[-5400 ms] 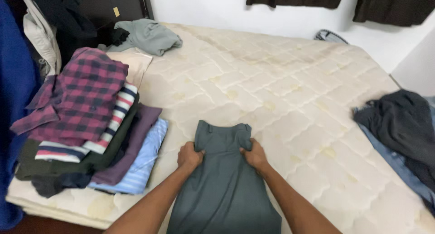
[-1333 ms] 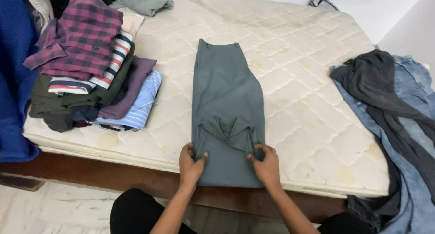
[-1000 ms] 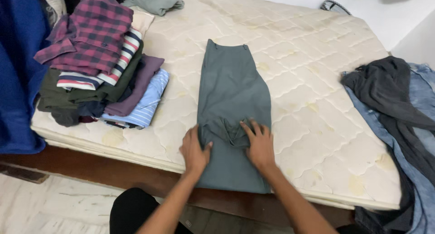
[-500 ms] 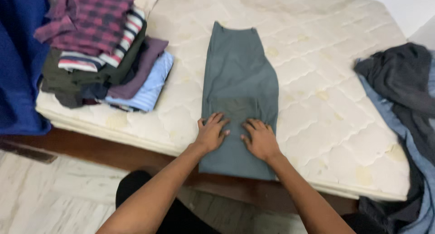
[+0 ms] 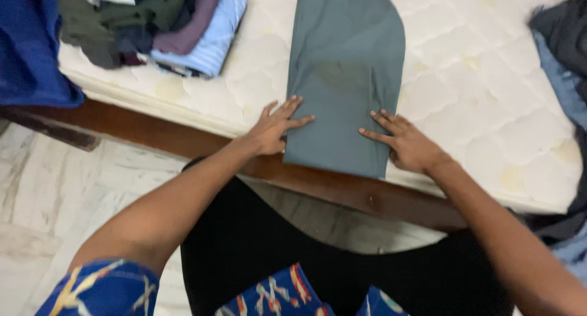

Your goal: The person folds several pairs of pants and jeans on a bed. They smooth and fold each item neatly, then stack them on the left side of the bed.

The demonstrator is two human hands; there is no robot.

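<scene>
Fingers [image 5: 292,110] of the left hand [image 5: 273,129] are spread flat, tips on the left edge of the grey trousers [image 5: 345,71]; the right hand [image 5: 408,146] lies open too, fingers apart, touching the right edge. Neither hand grips anything. Trousers lie folded lengthwise on the mattress [image 5: 471,96], their near end reaching the wooden bed frame [image 5: 342,190]. A clothes stack [image 5: 165,28] sits at upper left, blue cloth [image 5: 30,53] beside it, and what looks like dark clothing [image 5: 562,28] at far right, blurred

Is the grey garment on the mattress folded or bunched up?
Folded: the grey garment lies as one flat, narrow strip, straight-edged and smooth.
</scene>
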